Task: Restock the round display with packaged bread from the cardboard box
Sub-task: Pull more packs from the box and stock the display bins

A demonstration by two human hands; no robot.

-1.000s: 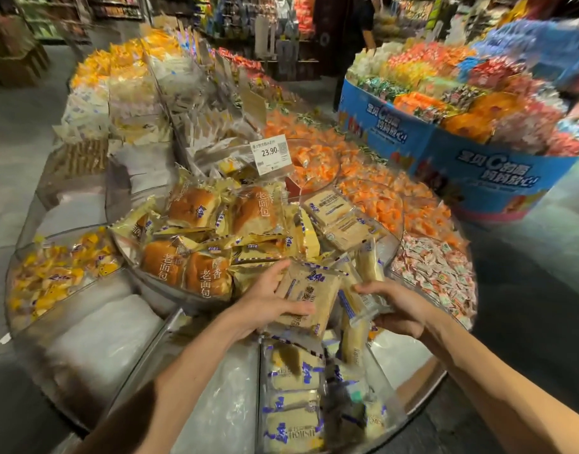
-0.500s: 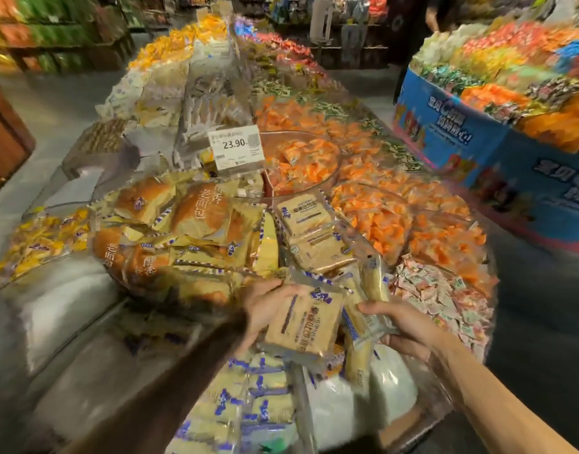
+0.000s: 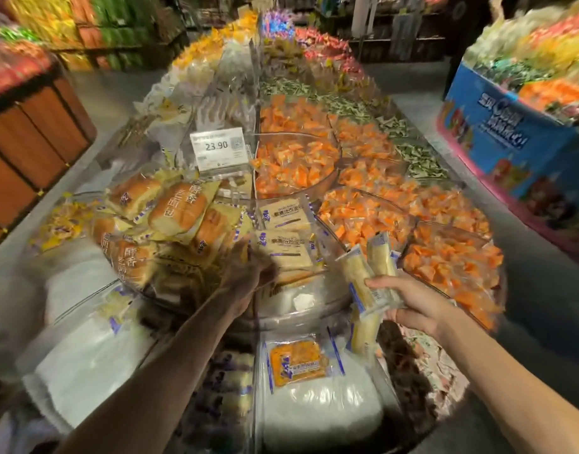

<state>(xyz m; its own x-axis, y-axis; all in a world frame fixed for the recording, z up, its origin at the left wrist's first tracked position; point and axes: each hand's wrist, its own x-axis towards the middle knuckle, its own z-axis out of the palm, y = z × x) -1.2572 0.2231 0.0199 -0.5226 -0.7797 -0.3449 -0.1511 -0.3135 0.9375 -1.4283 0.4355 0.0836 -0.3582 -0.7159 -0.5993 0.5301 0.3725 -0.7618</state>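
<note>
A bundle of bread packets (image 3: 366, 273) is gripped on edge by the right hand (image 3: 409, 303), whose fingers are curled round it. It is held just above the front rim of the round display (image 3: 301, 311), beside the middle compartment. In that compartment two flat bread packets (image 3: 291, 257) are laid face up, one behind the other. The left hand (image 3: 249, 273) is stretched to the near packet's left edge, but it is too dark and blurred for its fingers to be made out, so whether anything is pinched cannot be told. The compartment to the left is heaped with bun packets (image 3: 176, 208), their browned tops shown through yellow wrappers. Behind the flat packets a clear bowl (image 3: 324, 188) is filled with orange sweets (image 3: 294, 162), and more of these are piled in the sections to the right. A price tag (image 3: 220, 147) marked 23.90 is stood behind the buns. In the lower tier, nearest the camera, a single orange-toned packet (image 3: 298, 358) is laid on white padding (image 3: 317, 411). A blue cardboard stand (image 3: 498, 132) filled with mixed sweets is seen to the right, well apart.
</note>
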